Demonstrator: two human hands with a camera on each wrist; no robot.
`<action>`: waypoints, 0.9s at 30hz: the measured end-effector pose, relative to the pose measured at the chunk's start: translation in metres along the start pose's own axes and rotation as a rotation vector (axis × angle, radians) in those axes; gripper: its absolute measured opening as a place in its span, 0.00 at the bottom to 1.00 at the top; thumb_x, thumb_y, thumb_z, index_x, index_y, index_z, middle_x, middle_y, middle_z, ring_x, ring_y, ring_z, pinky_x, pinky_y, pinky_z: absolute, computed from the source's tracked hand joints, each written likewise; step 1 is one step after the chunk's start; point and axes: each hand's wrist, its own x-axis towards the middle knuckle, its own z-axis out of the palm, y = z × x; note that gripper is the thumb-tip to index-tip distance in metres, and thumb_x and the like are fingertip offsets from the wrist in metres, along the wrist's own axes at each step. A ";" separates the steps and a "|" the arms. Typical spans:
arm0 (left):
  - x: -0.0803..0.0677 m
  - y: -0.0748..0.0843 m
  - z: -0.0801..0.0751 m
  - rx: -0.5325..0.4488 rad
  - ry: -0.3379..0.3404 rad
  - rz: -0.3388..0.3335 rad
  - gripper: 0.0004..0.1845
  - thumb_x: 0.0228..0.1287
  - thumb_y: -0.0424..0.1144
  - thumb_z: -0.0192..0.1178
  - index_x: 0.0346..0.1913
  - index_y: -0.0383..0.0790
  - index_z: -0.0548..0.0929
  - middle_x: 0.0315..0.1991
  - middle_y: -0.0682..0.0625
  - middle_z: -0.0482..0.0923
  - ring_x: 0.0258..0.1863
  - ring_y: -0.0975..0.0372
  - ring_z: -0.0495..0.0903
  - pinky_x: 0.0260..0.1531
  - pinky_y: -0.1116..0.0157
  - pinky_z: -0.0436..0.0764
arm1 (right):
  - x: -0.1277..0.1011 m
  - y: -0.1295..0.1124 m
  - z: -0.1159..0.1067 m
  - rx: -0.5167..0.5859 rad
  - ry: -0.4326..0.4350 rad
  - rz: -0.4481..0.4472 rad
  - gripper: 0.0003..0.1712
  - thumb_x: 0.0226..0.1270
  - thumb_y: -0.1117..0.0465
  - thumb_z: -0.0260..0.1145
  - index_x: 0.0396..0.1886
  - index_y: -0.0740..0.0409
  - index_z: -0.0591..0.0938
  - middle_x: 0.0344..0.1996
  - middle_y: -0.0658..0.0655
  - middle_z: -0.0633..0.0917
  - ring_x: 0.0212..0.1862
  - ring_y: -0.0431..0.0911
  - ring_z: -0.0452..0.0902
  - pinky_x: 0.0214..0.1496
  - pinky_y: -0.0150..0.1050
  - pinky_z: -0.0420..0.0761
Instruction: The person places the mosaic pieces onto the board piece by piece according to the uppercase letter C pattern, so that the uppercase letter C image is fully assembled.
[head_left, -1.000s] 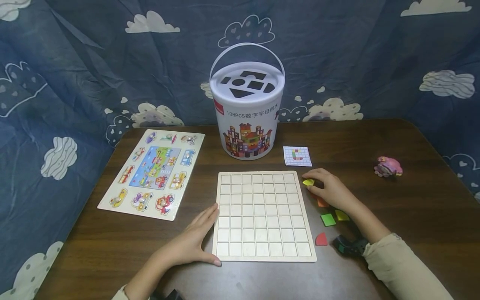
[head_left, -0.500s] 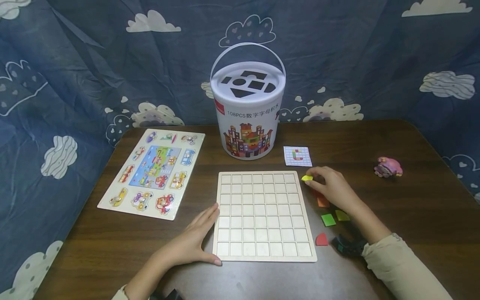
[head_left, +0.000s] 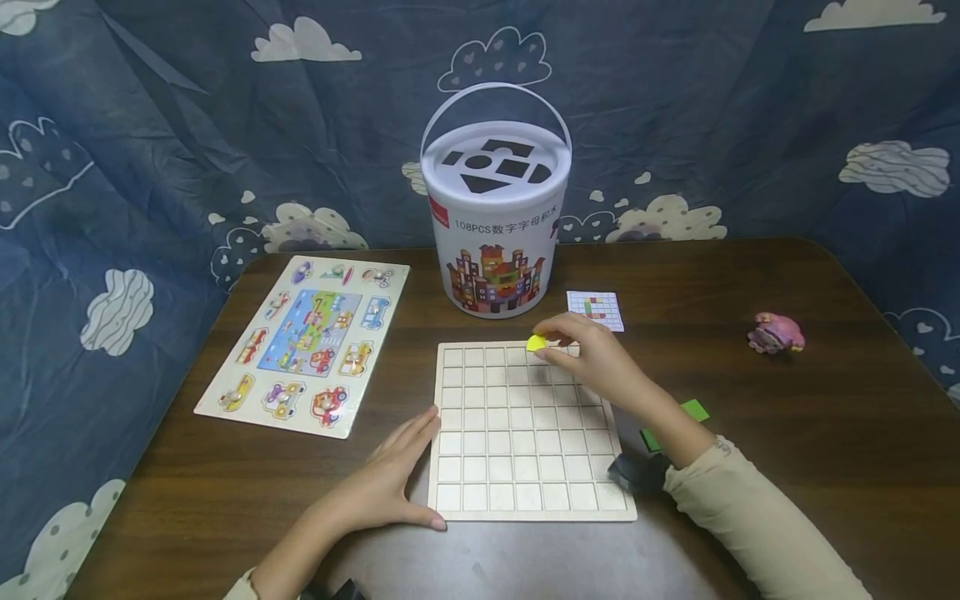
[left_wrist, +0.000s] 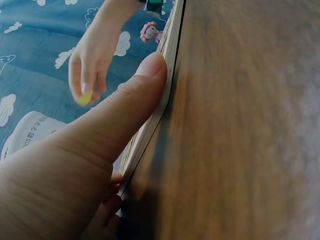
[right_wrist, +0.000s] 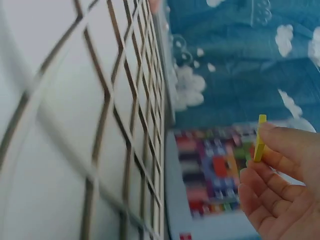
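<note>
My right hand (head_left: 600,354) pinches a small yellow tile (head_left: 536,343) with a rounded edge between thumb and fingers, over the far edge of the wooden grid board (head_left: 498,421). In the right wrist view the yellow tile (right_wrist: 260,138) appears edge-on and apart from the board. At the board's left side rests my left hand (head_left: 390,483), fingers extended and thumb spread by the near corner. The left wrist view has its thumb (left_wrist: 120,107) against the board's edge. Green tiles (head_left: 694,410) lie right of the board, partly hidden by my right forearm.
A white lidded bucket (head_left: 495,225) with shape holes stands behind the board. A small card (head_left: 604,315) with a coloured grid pattern lies behind its far right corner. Left is a vehicle picture puzzle board (head_left: 311,342); a pink toy figure (head_left: 776,333) sits far right.
My right hand has carried the yellow tile left from beside the board to over its far edge. Its forearm now hides the red and orange tiles. The left hand has stayed in place.
</note>
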 end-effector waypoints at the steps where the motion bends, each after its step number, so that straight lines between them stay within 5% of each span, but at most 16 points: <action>1: 0.000 0.000 0.000 0.001 0.003 -0.001 0.66 0.28 0.69 0.65 0.70 0.40 0.47 0.70 0.49 0.42 0.67 0.55 0.45 0.60 0.49 0.51 | 0.003 -0.002 0.005 0.013 -0.009 -0.006 0.15 0.56 0.63 0.66 0.44 0.63 0.79 0.40 0.53 0.80 0.40 0.45 0.74 0.43 0.41 0.76; 11: 0.000 -0.003 0.002 0.016 0.004 -0.014 0.65 0.28 0.70 0.64 0.70 0.39 0.49 0.70 0.50 0.43 0.67 0.54 0.45 0.59 0.47 0.53 | 0.020 0.009 0.051 0.035 -0.184 0.029 0.12 0.55 0.61 0.67 0.40 0.58 0.81 0.35 0.49 0.78 0.36 0.43 0.71 0.39 0.36 0.74; 27: 0.001 -0.003 0.003 0.017 -0.006 -0.027 0.65 0.28 0.72 0.63 0.70 0.41 0.49 0.71 0.52 0.41 0.67 0.58 0.43 0.61 0.53 0.50 | 0.019 0.017 0.059 -0.028 -0.240 -0.012 0.13 0.55 0.58 0.68 0.42 0.51 0.82 0.37 0.49 0.74 0.37 0.43 0.66 0.38 0.37 0.70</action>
